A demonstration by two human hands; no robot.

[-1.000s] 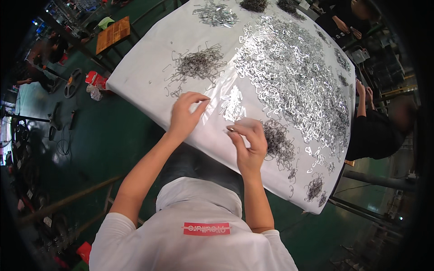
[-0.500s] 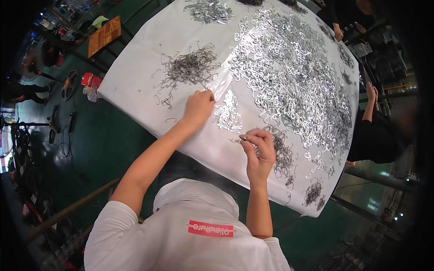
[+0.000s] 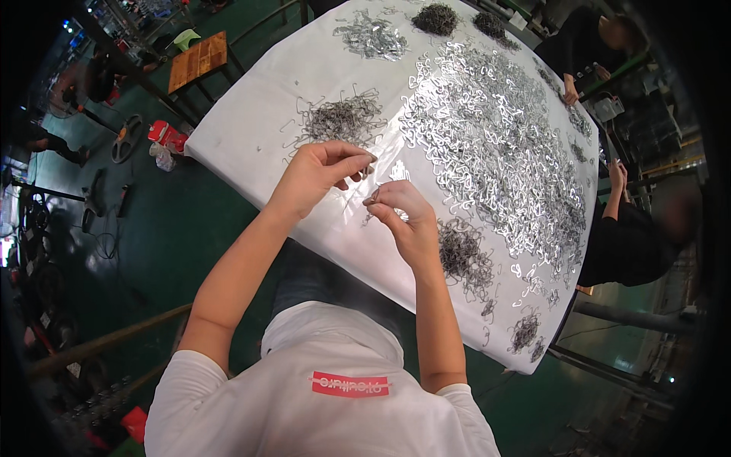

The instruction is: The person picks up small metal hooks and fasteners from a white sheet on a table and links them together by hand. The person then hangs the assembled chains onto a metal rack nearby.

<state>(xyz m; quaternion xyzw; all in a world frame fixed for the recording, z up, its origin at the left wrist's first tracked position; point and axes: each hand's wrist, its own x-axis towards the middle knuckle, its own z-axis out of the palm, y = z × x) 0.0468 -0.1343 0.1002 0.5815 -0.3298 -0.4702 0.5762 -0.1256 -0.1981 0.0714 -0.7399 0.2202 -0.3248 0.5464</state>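
Observation:
My left hand [image 3: 320,174] is raised over the white-covered table [image 3: 251,152], thumb and fingers pinched together. Facing it, a little lower and to the right, my right hand [image 3: 407,221] is also closed in a pinch. Whatever small pieces sit between the fingertips are too small to make out. Partly hidden behind my right hand lies a small heap of shiny metal strips [image 3: 399,170]. Just beyond my left hand spreads a pile of dark wire hooks [image 3: 343,118]. Another dark hook pile [image 3: 461,255] lies to the right of my right hand.
A broad spread of shiny bent metal hooks [image 3: 495,129] covers the table's middle and right. Flat shiny pieces [image 3: 373,36] and dark heaps [image 3: 435,19] lie at the far side. Two people in dark clothes, one sleeve [image 3: 624,240] visible, work along the right edge. A wooden stool [image 3: 198,61] stands left.
My left hand has lifted from beside the strip heap and come back toward me. My right hand has moved left and up, so the two pinched hands are now close together.

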